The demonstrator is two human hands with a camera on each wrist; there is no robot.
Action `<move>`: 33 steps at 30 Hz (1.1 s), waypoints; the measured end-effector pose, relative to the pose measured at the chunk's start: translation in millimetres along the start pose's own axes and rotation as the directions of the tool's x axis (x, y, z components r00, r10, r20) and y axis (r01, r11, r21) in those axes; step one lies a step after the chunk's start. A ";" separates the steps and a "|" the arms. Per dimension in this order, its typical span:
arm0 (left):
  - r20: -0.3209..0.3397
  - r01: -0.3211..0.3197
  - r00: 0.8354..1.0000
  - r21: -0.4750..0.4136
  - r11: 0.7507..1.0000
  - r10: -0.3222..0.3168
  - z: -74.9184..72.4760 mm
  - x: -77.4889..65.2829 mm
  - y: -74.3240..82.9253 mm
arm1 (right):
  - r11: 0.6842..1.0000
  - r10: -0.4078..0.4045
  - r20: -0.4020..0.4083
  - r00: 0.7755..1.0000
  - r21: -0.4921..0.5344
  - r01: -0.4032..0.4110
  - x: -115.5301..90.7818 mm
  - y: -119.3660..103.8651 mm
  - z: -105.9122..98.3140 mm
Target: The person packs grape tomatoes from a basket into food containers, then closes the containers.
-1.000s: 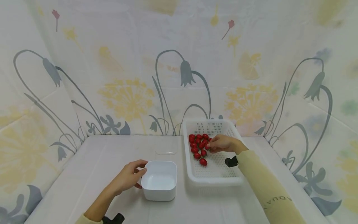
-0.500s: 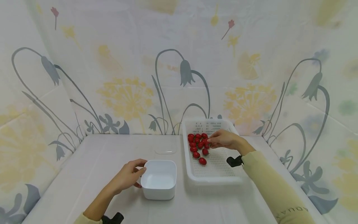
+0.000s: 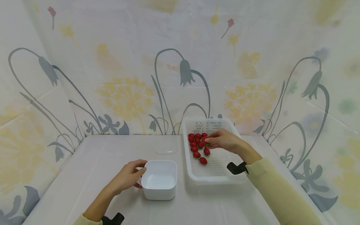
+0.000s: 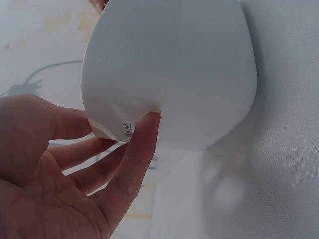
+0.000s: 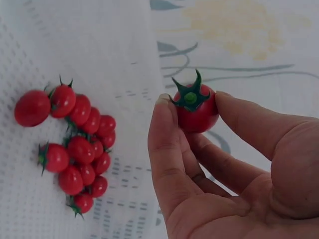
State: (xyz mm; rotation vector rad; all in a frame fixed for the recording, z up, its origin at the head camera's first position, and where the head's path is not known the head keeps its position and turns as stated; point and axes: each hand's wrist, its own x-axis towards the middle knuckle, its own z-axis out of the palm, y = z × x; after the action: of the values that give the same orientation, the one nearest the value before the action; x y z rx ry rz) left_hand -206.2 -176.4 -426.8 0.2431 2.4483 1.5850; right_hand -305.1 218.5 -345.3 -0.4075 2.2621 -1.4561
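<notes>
My right hand (image 3: 226,141) pinches a cherry tomato (image 5: 199,117) between thumb and fingertips, its green calyx showing in the right wrist view. That hand is raised over the white perforated basket (image 3: 216,180), where several more red cherry tomatoes (image 3: 194,149) lie grouped toward the left side. At the left of the basket stands a white square box (image 3: 160,194), its visible inside bare. My left hand (image 3: 127,177) holds this box at its left side, thumb at the rim and fingers against the outer wall (image 4: 169,74).
A clear flat lid-like piece (image 3: 166,152) lies on the white table (image 3: 112,150) behind the box. A flower-printed cloth (image 3: 129,97) hangs around the back and sides. Black wrist cameras (image 3: 237,168) sit below both hands.
My right hand has lifted a cherry tomato off the group and moved slightly up and left with it. One tomato in the basket has shifted a little. The left hand stays at the box.
</notes>
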 end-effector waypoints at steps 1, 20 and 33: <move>0.001 -0.001 1.000 0.002 1.000 0.001 -0.1 0.1 0.0 | 1.000 -0.012 0.001 1.000 -0.006 0.012 -2.0 -1.7 2.7; -0.015 0.012 1.000 0.025 1.000 -0.011 -1.2 1.0 0.9 | 0.990 -0.135 -0.078 0.988 -0.061 0.131 -13.7 -10.4 64.2; -0.002 0.002 1.000 0.023 1.000 -0.002 -0.4 0.8 2.9 | 0.983 -0.177 0.009 0.984 -0.053 0.177 -5.1 -21.3 120.1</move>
State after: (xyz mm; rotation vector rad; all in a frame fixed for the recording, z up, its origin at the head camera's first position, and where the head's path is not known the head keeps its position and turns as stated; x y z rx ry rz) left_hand -207.0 -175.4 -424.0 0.2419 2.4688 1.5580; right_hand -241.0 117.2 -368.8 -0.6430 2.3156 -1.4791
